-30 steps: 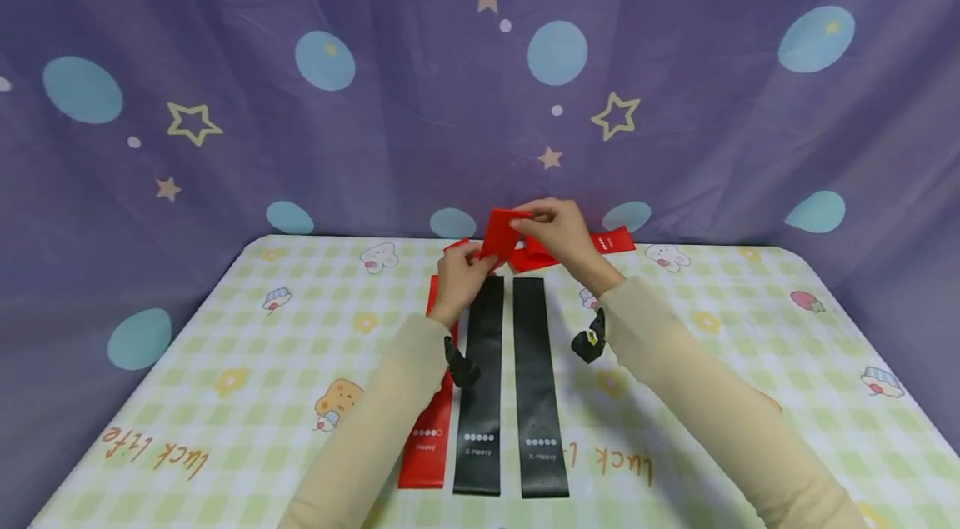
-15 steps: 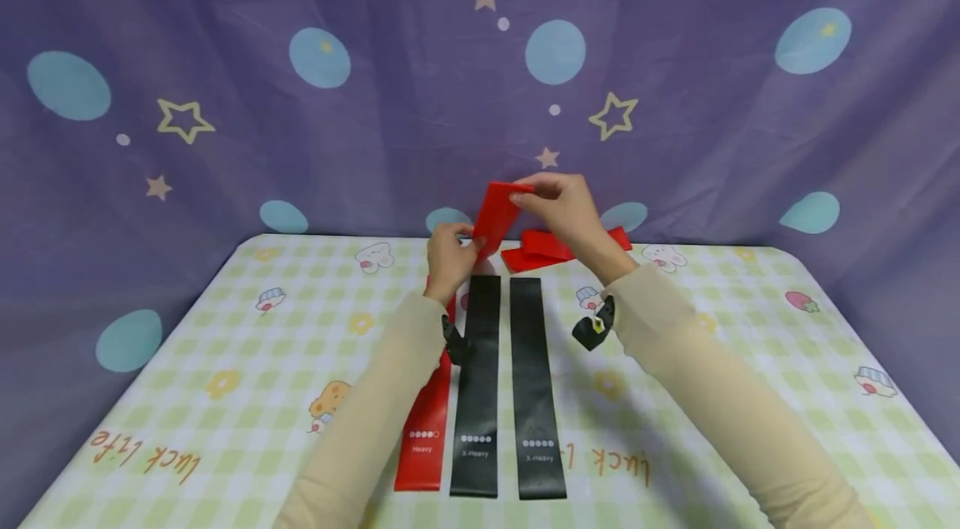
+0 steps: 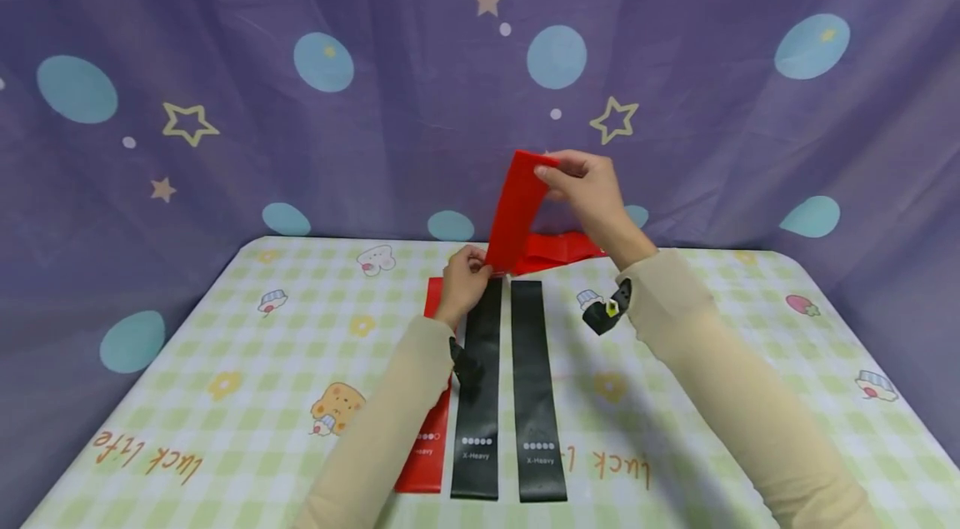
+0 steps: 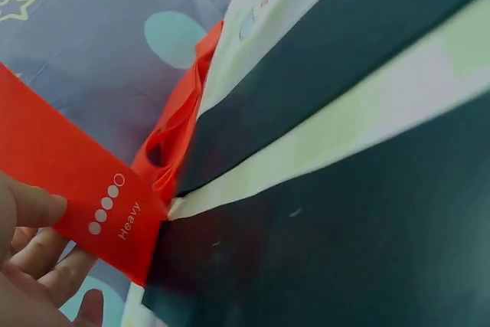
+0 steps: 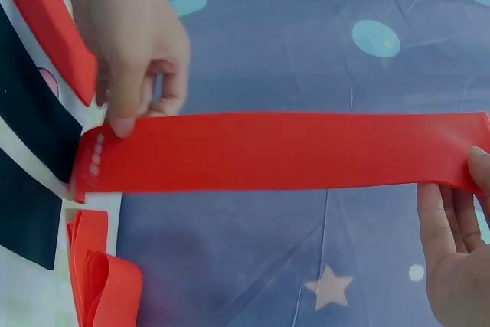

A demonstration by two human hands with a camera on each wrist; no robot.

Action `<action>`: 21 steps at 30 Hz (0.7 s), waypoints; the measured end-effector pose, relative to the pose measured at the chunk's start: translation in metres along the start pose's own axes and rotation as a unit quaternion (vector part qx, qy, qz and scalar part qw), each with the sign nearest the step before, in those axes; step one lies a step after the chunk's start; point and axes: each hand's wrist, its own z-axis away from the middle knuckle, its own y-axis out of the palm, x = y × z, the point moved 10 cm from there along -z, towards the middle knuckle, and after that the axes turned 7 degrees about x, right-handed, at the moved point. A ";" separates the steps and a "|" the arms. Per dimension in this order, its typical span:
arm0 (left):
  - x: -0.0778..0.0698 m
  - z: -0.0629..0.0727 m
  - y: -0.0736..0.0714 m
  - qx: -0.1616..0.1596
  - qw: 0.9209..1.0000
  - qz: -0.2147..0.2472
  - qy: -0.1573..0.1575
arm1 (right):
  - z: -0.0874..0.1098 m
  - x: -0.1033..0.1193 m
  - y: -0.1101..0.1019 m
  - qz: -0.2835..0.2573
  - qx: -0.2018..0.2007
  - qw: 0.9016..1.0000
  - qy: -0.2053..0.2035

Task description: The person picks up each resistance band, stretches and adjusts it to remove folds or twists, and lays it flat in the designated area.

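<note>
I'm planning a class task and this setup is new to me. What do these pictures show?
No machine here: only a person's left hand and right hand, bare. The wide picture comes from a head-worn camera; the closer two, from one on each wrist. On the checked tablecloth, a laid-out red band and two black bands lie side by side, with folded red material near the far edge. The left hand pinches the lower end of a raised red band, the right its upper.

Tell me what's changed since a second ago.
The right hand moved up and rightward, drawing up the held red Heavy resistance band; more of its length shows. The left hand still holds its lower part. The flat red Heavy resistance band and both black X-Heavy resistance bands stayed put.
</note>
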 end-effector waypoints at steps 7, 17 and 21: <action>0.001 0.009 0.005 0.000 1.000 0.020 0.024 | -0.006 -0.007 -0.017 -0.020 -0.018 1.000 -0.008; -0.004 0.014 0.002 0.043 0.998 0.010 0.038 | -0.015 -0.018 -0.065 -0.084 -0.104 0.990 -0.044; -0.011 0.020 0.002 0.079 0.995 0.010 0.060 | -0.016 -0.024 -0.078 -0.100 -0.114 0.988 -0.038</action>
